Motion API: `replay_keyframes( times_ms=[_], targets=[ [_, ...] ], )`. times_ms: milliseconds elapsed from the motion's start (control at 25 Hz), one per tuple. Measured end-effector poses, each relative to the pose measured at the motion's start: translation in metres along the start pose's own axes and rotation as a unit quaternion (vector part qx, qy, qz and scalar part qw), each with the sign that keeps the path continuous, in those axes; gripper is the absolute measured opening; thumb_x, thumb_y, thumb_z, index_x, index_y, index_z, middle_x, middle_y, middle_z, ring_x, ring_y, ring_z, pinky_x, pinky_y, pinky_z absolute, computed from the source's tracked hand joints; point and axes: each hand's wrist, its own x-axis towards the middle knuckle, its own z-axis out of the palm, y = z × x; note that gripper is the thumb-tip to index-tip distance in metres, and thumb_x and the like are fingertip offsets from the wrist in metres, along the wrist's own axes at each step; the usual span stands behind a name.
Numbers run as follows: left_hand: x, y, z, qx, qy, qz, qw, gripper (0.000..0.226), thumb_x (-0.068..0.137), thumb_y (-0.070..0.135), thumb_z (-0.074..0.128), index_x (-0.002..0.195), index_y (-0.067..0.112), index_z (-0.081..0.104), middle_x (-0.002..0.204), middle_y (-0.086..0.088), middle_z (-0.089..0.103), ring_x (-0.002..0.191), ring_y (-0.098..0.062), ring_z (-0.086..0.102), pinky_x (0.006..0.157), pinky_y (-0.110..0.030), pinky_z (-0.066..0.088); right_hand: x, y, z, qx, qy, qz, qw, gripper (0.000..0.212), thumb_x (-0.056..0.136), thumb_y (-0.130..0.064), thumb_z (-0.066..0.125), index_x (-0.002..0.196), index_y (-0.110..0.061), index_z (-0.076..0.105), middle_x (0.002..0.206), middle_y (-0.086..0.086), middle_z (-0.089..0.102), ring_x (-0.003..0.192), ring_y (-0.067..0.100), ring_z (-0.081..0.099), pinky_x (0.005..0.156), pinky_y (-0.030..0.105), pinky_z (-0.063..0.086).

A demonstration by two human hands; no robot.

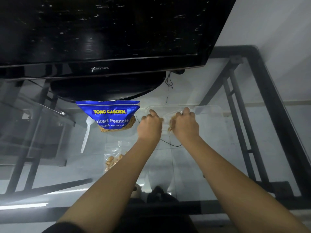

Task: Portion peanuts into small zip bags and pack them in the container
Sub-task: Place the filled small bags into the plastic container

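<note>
A small clear zip bag [168,122] with peanuts in it sits between my two hands, over the clear plastic container [208,109]. My left hand [149,126] grips the bag's left side. My right hand [186,126] grips its right side. The blue peanut pouch [109,115] stands to the left of my hands, its top open. A second zip bag with peanuts [113,157] lies flat on the glass table, partly under my left forearm. A white plastic spoon [86,133] lies beside the pouch.
A black television [101,39] on a round base [107,88] stands right behind the pouch. A thin black cable [169,91] runs down past the container. The glass tabletop has a black metal frame [276,115] along its right edge.
</note>
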Motion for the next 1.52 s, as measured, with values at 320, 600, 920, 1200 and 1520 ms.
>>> replay_keyframes(
  times_ms=[320, 600, 920, 1200, 1520],
  targets=[
    [-0.085, -0.100, 0.004, -0.227, 0.127, -0.047, 0.964, 0.021, 0.081, 0.003, 0.059, 0.100, 0.002, 0.068, 0.094, -0.020, 0.068, 0.074, -0.037, 0.065, 0.068, -0.041, 0.054, -0.079, -0.048, 0.028, 0.171, 0.022, -0.122, 0.977, 0.028, 0.092, -0.017, 0.050, 0.114, -0.002, 0.057, 0.109, 0.019, 0.058, 0.099, 0.035, 0.056, 0.081, 0.037, 0.044],
    [-0.125, -0.177, 0.019, -0.247, -0.004, -0.145, 0.958, 0.039, 0.087, 0.022, 0.061, 0.124, 0.013, 0.055, 0.111, -0.017, 0.057, 0.092, -0.031, 0.061, 0.084, -0.036, 0.051, -0.123, -0.120, 0.078, 0.294, -0.098, -0.013, 0.951, 0.039, 0.086, -0.026, 0.063, 0.116, -0.007, 0.045, 0.119, 0.014, 0.043, 0.098, 0.027, 0.054, 0.076, 0.026, 0.041],
    [-0.118, -0.153, 0.031, -0.334, -0.057, -0.096, 0.936, 0.037, 0.083, 0.008, 0.063, 0.118, 0.013, 0.056, 0.105, -0.011, 0.065, 0.079, -0.017, 0.062, 0.069, -0.019, 0.046, -0.123, -0.110, 0.089, 0.355, -0.062, 0.035, 0.932, 0.035, 0.081, -0.005, 0.064, 0.114, -0.017, 0.058, 0.120, 0.009, 0.048, 0.103, 0.022, 0.056, 0.085, 0.021, 0.047],
    [-0.128, -0.087, 0.053, -0.359, -0.086, -0.015, 0.929, 0.038, 0.086, 0.009, 0.063, 0.124, 0.008, 0.058, 0.121, -0.010, 0.063, 0.101, -0.017, 0.062, 0.076, -0.003, 0.043, -0.146, -0.028, 0.079, 0.334, -0.005, 0.055, 0.941, 0.038, 0.084, -0.002, 0.062, 0.120, -0.014, 0.059, 0.126, 0.008, 0.043, 0.108, 0.019, 0.054, 0.093, 0.017, 0.043],
    [-0.121, -0.029, 0.031, -0.364, 0.085, 0.086, 0.924, 0.032, 0.089, 0.011, 0.058, 0.120, 0.006, 0.060, 0.104, -0.005, 0.065, 0.082, -0.013, 0.062, 0.073, -0.013, 0.046, -0.135, 0.034, 0.046, 0.390, 0.107, 0.009, 0.915, 0.032, 0.079, -0.002, 0.068, 0.108, -0.016, 0.066, 0.105, -0.001, 0.059, 0.092, 0.002, 0.056, 0.082, 0.006, 0.042]
  ],
)
